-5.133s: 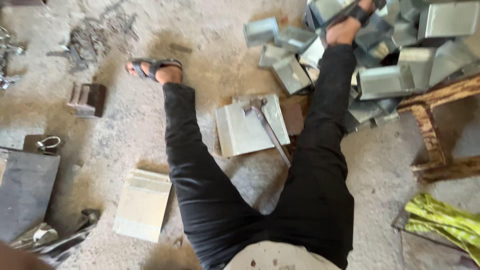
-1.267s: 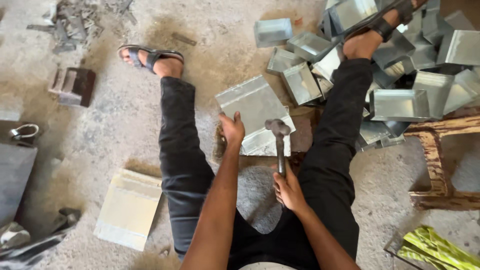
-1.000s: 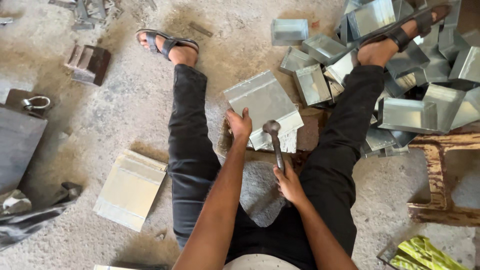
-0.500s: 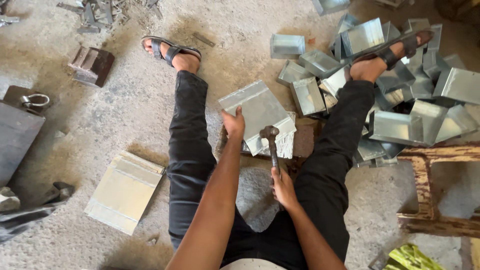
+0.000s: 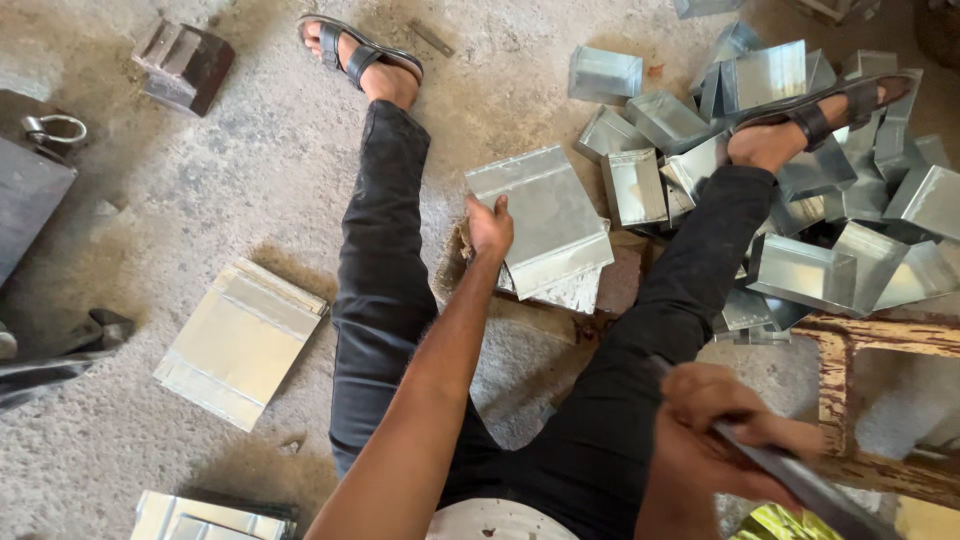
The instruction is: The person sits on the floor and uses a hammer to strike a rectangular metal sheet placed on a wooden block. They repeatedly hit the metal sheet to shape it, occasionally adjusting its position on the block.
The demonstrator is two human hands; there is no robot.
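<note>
I sit on a concrete floor with my legs spread. My left hand (image 5: 490, 227) grips the near left edge of a folded grey sheet-metal piece (image 5: 545, 215) that lies on a flat block between my legs. My right hand (image 5: 725, 430) is raised close to the camera at the lower right, shut on the metal handle of a hammer (image 5: 800, 485). The hammer's head is out of view.
A heap of folded sheet-metal boxes (image 5: 800, 150) lies around my right foot. A flat metal sheet (image 5: 240, 340) lies left of my left leg, another (image 5: 205, 515) at the bottom edge. A rusty wooden frame (image 5: 880, 340) stands at the right, a dark block (image 5: 185, 65) at the top left.
My right hand has lifted the hammer up and back toward the camera, off the sheet. My left hand stays on the sheet's edge. The camera has moved in closer.
</note>
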